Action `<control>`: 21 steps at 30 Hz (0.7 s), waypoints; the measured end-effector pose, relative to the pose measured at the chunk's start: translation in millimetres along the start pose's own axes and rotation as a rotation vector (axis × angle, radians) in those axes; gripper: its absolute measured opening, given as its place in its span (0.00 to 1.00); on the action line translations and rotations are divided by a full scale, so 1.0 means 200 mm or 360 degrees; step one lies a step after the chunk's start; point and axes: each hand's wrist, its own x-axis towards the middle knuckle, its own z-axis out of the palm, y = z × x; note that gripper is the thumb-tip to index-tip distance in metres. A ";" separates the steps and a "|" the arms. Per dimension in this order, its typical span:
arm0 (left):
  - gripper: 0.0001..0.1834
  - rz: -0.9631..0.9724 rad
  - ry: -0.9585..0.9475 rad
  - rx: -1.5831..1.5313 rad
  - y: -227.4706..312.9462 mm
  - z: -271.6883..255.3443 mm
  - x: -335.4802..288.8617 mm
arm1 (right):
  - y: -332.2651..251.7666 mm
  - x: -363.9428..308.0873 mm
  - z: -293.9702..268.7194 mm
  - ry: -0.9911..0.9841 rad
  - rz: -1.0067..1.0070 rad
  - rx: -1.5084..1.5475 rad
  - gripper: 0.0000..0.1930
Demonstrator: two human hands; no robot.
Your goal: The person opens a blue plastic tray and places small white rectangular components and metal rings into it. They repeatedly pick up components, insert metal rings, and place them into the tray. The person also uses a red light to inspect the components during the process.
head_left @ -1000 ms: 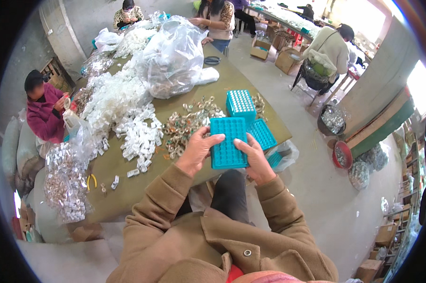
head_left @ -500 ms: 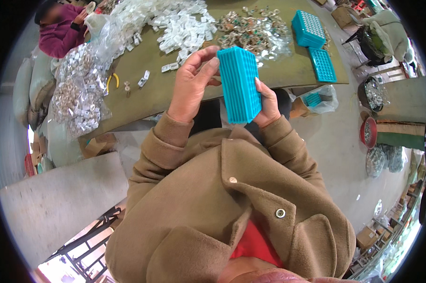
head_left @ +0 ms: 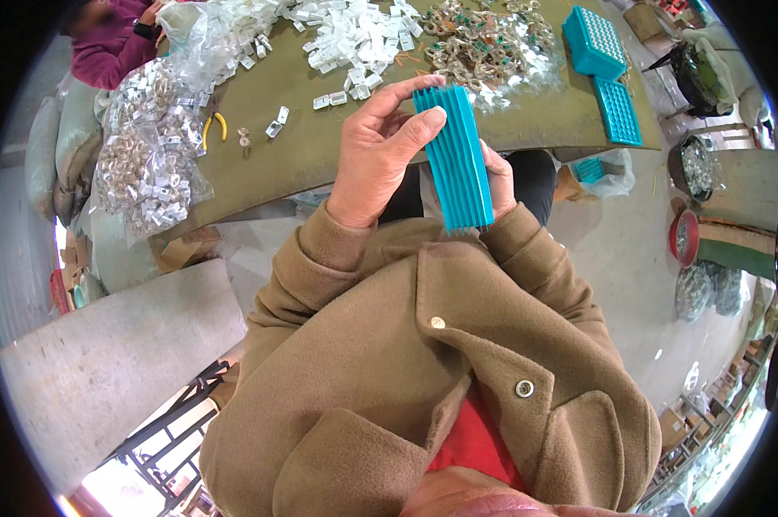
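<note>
Just off the table's near edge, I hold a stack of teal plastic trays tilted up, its ridged side of layered tray edges facing me. My left hand grips the upper left corner, thumb on the ridged edges and fingers reaching over the top. Along the right side my right hand clasps the stack; most of its fingers are hidden behind the trays. Beyond my hands, a pile of small white plastic pieces and a heap of brownish coiled parts lie on the table.
At the table's right stand a teal box with a holed white top and a flat teal tray. Yellow-handled pliers lie left, near bagged parts. A person in purple sits far left. A red basin stands right.
The tray stack has turned in my hands, so its holed face no longer shows and it looks narrower. My left thumb has moved onto its ridged edges. The view has shifted slightly.
</note>
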 end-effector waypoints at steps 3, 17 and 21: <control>0.20 -0.0019 0.0008 0.0043 0.00 0.02 0.00 | -0.01 0.00 -0.02 -0.0269 0.0061 0.0243 0.34; 0.16 -0.0005 0.0126 0.0011 -0.04 0.16 -0.03 | -0.03 -0.05 -0.08 -0.0568 0.0123 0.0454 0.34; 0.15 0.0064 0.0095 0.0151 -0.02 0.17 -0.05 | -0.03 -0.07 -0.08 -0.0443 0.0122 0.0406 0.34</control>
